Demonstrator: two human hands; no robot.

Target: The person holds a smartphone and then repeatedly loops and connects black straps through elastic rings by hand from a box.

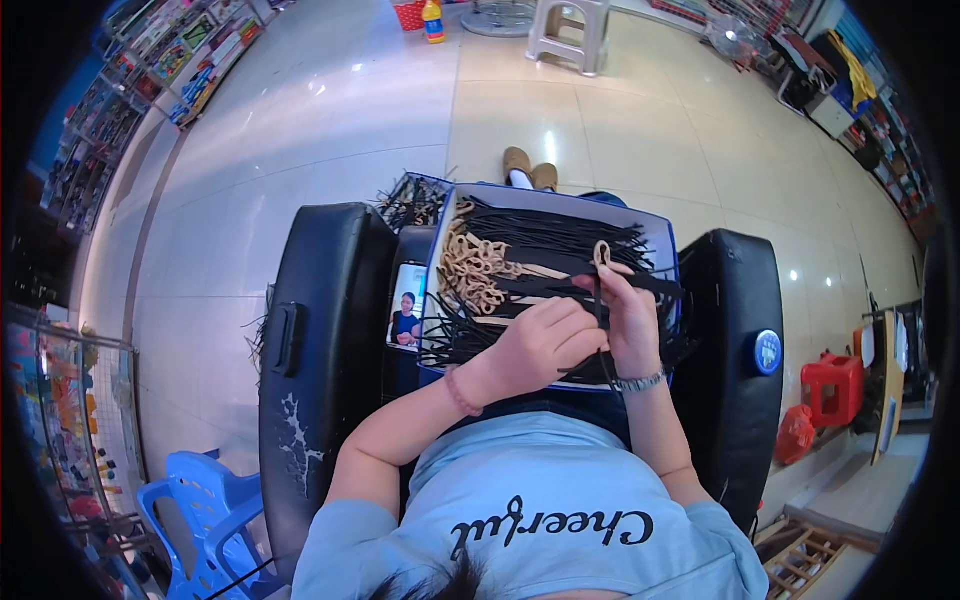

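A shallow white box with blue edges point(653, 222) rests on my lap, full of thin black straps point(555, 225). Tan loops point(478, 262) on the ends of many straps are heaped at its left side. Over the box's right half, my right hand point(632, 318) pinches one black strap just below its tan loop point(601, 253), which stands up above the fingers. Fingers curled, my left hand point(548, 343) grips the same strap lower down, close beside the right hand. The strap's tail hangs past the right wrist. My fingers partly hide the strap.
Black padded armrests point(325, 300) flank me. A phone point(406, 308) showing a person leans left of the box, near another bundle of straps point(412, 203). A blue plastic chair point(205, 500) stands lower left, a red stool point(832, 388) right, and a grey stool point(568, 38) ahead.
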